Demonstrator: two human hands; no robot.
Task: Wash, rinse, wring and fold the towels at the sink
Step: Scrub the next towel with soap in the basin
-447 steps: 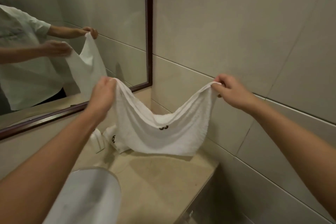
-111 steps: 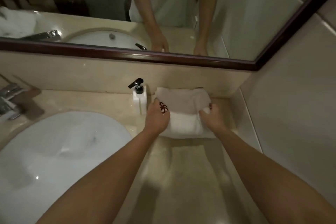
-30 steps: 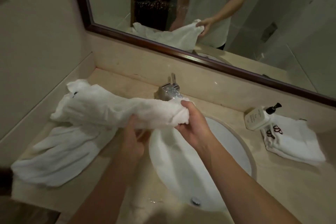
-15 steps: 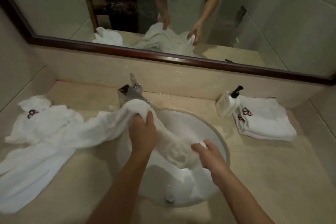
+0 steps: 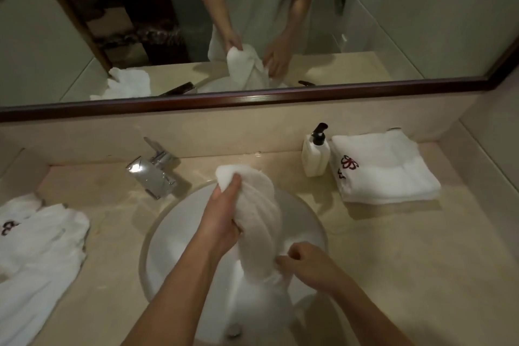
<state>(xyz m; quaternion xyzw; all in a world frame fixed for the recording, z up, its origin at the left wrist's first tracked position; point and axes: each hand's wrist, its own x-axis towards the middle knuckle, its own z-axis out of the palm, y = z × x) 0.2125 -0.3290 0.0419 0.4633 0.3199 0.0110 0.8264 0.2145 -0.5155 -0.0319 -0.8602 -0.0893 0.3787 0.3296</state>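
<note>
Two hands working over the sink (image 5: 157, 236). Nearest, right hand (image 5: 306, 264) curling its fingers round the low end of the towel (image 5: 261, 222), pinching it tight just above the bowl. A bit farther, left hand (image 5: 222, 219) wrapping fingers round the top end, thumb pressing the bunched tip. Holding the towel up and slanted like a rope, likely so both ends can be twisted and any drips fall into the bowl and not on the counter (image 5: 393, 261). Looking like the start of washing or wringing; hard to tell if the cloth is wet. No water seen running from the tap (image 5: 151, 174).

Lying on the counter at the left, a loose pile of towels (image 5: 42, 255), probably waiting for a turn. Sitting at the right, by the back wall, a soap bottle (image 5: 314, 154), touching a folded towel (image 5: 384, 168), neat and likely done. Shining a little, the smooth pale stone. Hanging behind, a big mirror (image 5: 280, 93) with a dark frame, showing the same hands and towel. Dim room, plain tiled walls.
</note>
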